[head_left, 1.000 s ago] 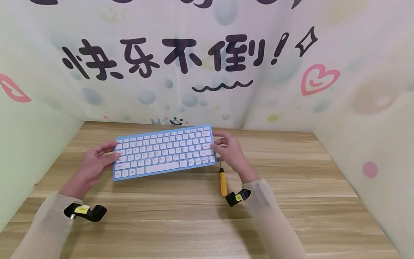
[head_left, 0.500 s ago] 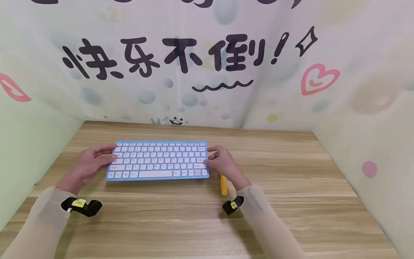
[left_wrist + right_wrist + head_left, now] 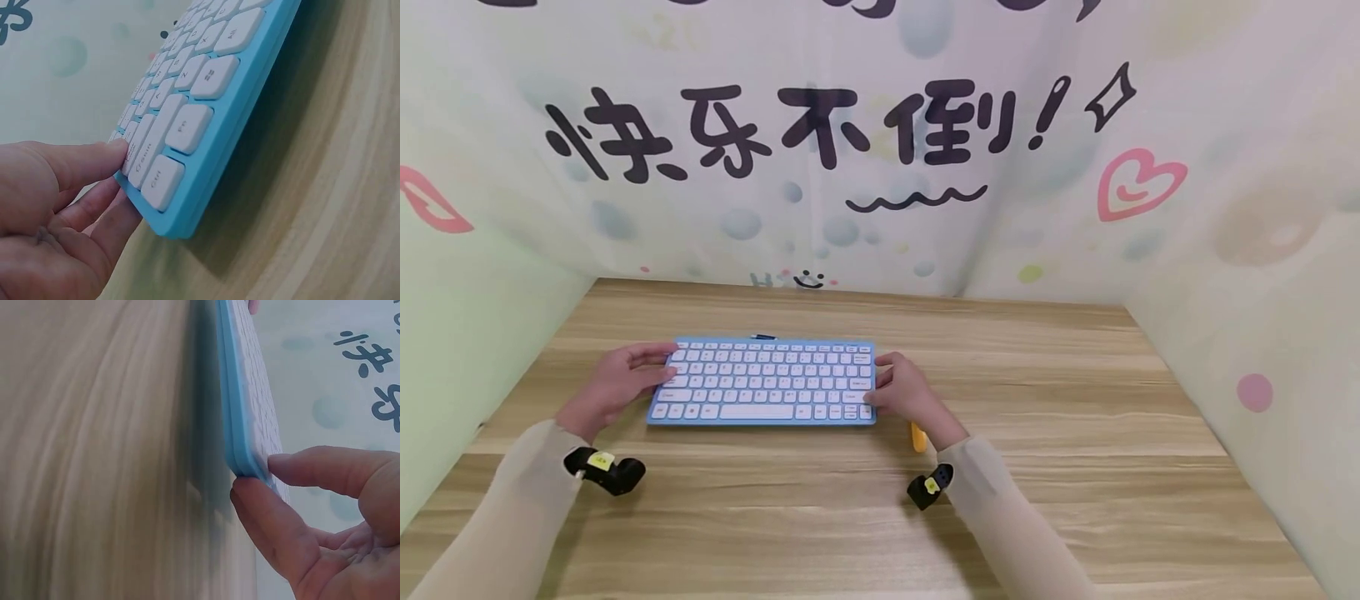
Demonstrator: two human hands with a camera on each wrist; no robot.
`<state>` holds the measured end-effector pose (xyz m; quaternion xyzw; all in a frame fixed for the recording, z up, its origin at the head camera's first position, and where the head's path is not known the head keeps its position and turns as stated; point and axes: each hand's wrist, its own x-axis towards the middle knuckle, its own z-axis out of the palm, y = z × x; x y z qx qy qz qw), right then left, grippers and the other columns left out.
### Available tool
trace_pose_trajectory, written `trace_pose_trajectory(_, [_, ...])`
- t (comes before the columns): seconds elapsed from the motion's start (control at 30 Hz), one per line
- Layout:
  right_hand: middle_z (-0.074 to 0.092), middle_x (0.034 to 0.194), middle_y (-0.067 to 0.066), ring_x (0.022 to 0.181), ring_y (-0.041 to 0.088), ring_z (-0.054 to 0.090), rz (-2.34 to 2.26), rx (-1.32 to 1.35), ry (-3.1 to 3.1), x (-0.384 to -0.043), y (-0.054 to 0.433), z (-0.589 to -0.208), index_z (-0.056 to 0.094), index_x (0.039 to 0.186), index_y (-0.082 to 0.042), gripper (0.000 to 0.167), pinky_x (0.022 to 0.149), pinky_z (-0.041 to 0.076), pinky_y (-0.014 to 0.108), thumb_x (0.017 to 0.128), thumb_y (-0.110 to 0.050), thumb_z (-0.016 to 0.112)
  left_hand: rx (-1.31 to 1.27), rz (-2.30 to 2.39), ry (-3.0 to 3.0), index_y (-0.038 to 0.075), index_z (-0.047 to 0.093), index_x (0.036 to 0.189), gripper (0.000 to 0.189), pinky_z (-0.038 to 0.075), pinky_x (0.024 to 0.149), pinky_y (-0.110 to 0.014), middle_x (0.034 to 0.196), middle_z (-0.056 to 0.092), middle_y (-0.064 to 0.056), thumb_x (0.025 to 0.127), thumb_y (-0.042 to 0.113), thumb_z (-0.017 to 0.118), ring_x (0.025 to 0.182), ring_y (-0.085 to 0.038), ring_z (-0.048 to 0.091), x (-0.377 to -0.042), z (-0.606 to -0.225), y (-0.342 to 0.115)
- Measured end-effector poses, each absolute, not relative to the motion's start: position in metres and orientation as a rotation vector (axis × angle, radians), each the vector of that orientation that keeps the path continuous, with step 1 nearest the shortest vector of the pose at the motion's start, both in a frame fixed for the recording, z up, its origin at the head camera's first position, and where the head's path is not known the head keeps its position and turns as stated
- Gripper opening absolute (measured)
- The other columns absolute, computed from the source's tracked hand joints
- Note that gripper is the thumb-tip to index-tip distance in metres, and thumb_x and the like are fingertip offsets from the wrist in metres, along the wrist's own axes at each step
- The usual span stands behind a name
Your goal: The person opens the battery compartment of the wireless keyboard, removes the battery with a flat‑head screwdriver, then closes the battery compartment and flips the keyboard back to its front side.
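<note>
A light-blue keyboard (image 3: 767, 387) with white keys lies between both hands, its long side roughly parallel to the table's back edge. My left hand (image 3: 613, 379) pinches its left end, the thumb on the keys near the edge and the fingers under it. At the other end, my right hand (image 3: 904, 387) pinches the right edge between thumb and fingers. The left wrist view shows the keyboard's front edge (image 3: 215, 169) close over the wood, with a dark shadow alongside. Just beside the right wrist, a screwdriver's yellow handle (image 3: 918, 437) shows; the rest of it is hidden.
Behind the keyboard's back edge, a small dark slim object (image 3: 763, 337) pokes out. The wooden table (image 3: 820, 517) meets a printed cloth backdrop (image 3: 790, 225) at the back, with pale walls on both sides.
The keyboard has come down and towards me, its right end dropping so that it is now level. Both hands moved with it. The right hand now covers more of the screwdriver; the dark slim object has come into view.
</note>
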<state>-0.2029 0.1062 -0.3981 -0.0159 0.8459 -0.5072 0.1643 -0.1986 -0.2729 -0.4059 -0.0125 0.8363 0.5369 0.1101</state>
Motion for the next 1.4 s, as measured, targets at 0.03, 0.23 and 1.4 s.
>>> trace_pose_trajectory(0.03, [0.056,0.098,0.017,0.076,0.023,0.059,-1.429,-0.05,2.421,-0.203,0.105,-0.399,0.04,0.128,0.003,0.059,0.062,0.054,0.032,0.077,0.004,0.07,-0.044,1.579,2.451,-0.005,0.032,0.138,0.055,0.049,0.076,-0.02,0.136,0.034,-0.03,0.093,0.015,0.055,0.085,0.005,0.05,-0.199,-0.407,-0.273])
trace_pose_trajectory(0.23, [0.057,0.102,0.019,0.082,0.023,0.059,-1.382,-0.082,2.447,-0.2,0.1,-0.404,0.037,0.128,0.004,0.061,0.063,0.054,0.03,0.076,0.004,0.07,-0.088,1.499,2.478,-0.004,0.033,0.138,0.055,0.048,0.073,-0.018,0.135,0.037,-0.028,0.092,0.017,0.056,0.095,-0.01,0.052,-0.202,-0.413,-0.275])
trace_pose_trajectory(1.4, [0.057,0.099,0.013,0.08,0.023,0.058,-1.27,-0.028,2.546,-0.201,0.11,-0.39,0.051,0.123,0.0,0.045,0.066,0.053,0.032,0.081,-0.008,0.068,-0.074,1.425,2.575,-0.006,0.037,0.135,0.055,0.049,0.08,-0.025,0.13,0.041,-0.029,0.093,0.026,0.053,0.108,-0.031,0.048,-0.209,-0.42,-0.279])
